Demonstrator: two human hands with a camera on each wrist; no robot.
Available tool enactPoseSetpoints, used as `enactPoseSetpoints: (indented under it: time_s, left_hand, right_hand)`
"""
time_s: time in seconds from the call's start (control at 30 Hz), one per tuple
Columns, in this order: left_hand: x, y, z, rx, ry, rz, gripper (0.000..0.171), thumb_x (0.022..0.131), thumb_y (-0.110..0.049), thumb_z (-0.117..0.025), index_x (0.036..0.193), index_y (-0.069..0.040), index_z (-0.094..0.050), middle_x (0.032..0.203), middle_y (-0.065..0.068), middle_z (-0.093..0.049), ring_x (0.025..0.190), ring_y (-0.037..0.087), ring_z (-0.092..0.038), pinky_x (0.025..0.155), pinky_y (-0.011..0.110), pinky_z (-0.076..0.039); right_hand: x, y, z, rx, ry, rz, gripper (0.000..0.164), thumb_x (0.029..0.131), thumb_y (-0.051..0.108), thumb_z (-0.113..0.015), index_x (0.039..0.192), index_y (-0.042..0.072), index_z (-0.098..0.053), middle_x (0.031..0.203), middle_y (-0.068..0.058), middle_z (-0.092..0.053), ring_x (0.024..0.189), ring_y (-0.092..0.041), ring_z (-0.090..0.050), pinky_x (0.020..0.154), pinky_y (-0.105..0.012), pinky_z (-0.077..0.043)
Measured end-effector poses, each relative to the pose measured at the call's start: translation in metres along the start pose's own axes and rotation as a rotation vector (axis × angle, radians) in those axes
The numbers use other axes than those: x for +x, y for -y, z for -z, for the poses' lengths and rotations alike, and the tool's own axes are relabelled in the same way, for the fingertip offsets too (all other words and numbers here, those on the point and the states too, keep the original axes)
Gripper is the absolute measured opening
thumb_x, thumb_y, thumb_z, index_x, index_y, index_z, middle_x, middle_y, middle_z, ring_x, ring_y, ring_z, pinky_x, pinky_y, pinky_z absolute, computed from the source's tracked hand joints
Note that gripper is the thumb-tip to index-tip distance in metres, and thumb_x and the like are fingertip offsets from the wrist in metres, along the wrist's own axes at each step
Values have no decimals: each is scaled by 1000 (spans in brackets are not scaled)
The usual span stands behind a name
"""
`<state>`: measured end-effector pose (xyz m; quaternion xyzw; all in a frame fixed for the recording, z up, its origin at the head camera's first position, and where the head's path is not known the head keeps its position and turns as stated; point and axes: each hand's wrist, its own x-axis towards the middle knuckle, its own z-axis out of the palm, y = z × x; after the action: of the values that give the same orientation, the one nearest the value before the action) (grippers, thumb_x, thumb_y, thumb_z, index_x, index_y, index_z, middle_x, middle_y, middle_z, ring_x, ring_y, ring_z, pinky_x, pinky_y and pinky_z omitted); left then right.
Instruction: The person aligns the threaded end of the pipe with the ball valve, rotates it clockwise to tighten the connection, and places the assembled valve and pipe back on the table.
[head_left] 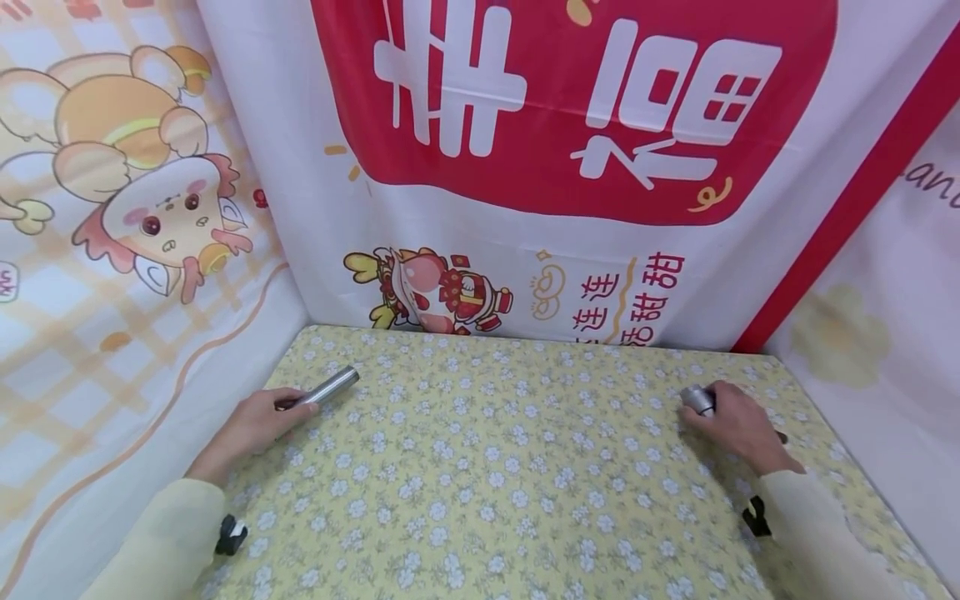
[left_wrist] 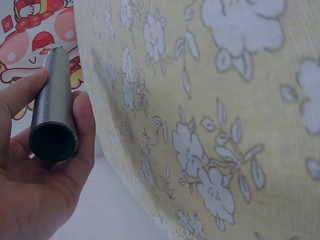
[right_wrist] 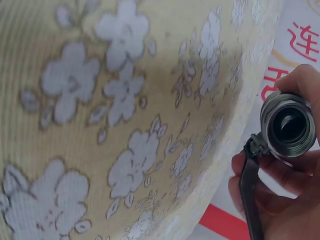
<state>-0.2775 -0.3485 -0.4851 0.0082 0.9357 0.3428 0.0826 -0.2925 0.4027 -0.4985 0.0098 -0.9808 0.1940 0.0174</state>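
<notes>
My left hand (head_left: 258,423) grips a short silver metal pipe (head_left: 333,385) over the left side of the table. In the left wrist view the pipe (left_wrist: 54,100) shows its hollow, dark open end, with thumb and fingers around its wall. Over on the right, my right hand (head_left: 738,421) holds a metal ball valve (head_left: 699,400). The right wrist view shows the threaded round mouth of the valve (right_wrist: 287,125) and its dark lever handle (right_wrist: 248,192) hanging down beside the fingers.
A table covered in yellow floral cloth (head_left: 480,467) spreads between the hands. Printed curtains hang around it: a red and white one (head_left: 540,192) behind, a cartoon one (head_left: 135,208) at left and a pale one (head_left: 885,317) at right. A black wrist strap (head_left: 231,533) shows at the left sleeve.
</notes>
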Motion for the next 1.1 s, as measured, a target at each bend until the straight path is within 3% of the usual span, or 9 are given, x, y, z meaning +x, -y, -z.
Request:
enactPoseSetpoints:
  time_s: [0.17,0.47,0.7,1.1]
  left_hand:
    - [0,0,-4,-60,34,3,66,110,-46,-65,150,6,-59,114,17,-74,84,25,-69,69,39,-58]
    - [-2,-6,-7,-162,47,28,67,109,-43,-68,152,7,-57,114,19,-75,84,24,-70,72,38,-61]
    - [-3,-12,-10,-229,66,36,67,109,-41,-69,154,7,-56,113,20,-74,85,24,-69,76,39,-63]
    - [-1,-14,-17,-297,66,30,64,108,-37,-71,153,6,-57,121,22,-74,97,23,-73,81,36,-66]
  right_hand:
    - [-3,13,-3,-13,-11,97,52,97,39,-81,118,-6,-63,102,-18,-69,81,-24,-62,67,-39,-54]
    - [-9,40,-7,-30,-28,242,46,96,39,-81,119,3,-66,103,-8,-70,82,-17,-60,69,-35,-51]
    - [-12,51,-9,-48,-77,333,43,94,35,-84,118,3,-67,98,-4,-69,78,-13,-57,66,-33,-50]
    - [-15,63,-9,-44,-81,371,45,93,36,-85,118,3,-66,100,-4,-68,79,-12,-57,65,-31,-50]
